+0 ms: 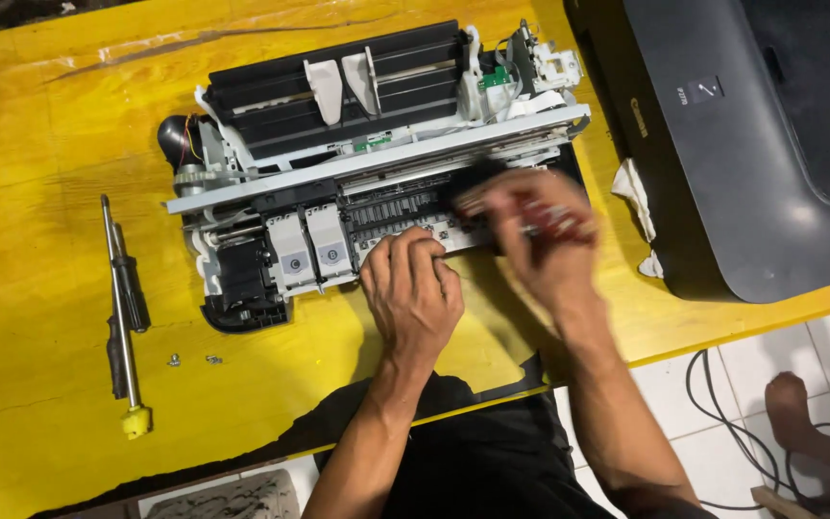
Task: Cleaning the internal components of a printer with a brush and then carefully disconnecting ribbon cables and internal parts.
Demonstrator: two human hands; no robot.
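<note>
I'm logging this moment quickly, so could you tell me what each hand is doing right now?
Left hand: fingers curled, pressing on the printer mechanism, holding nothing.
Right hand: motion-blurred; whether it grips anything cannot be told.

Opened printer chassis (357, 173) with casing removed, black paper tray at back, grey metal rail across, two ink cartridges (311, 252) seated front-left, flat on yellow worktop (40, 144)

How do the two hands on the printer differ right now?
The left hand is sharp in the picture and rests fingers-down on the front edge of the opened printer; it holds nothing visible. The right hand is blurred, sits further right, and seems to grip a small dark object, too smeared to identify. Both are bare and over the printer's front.
</note>
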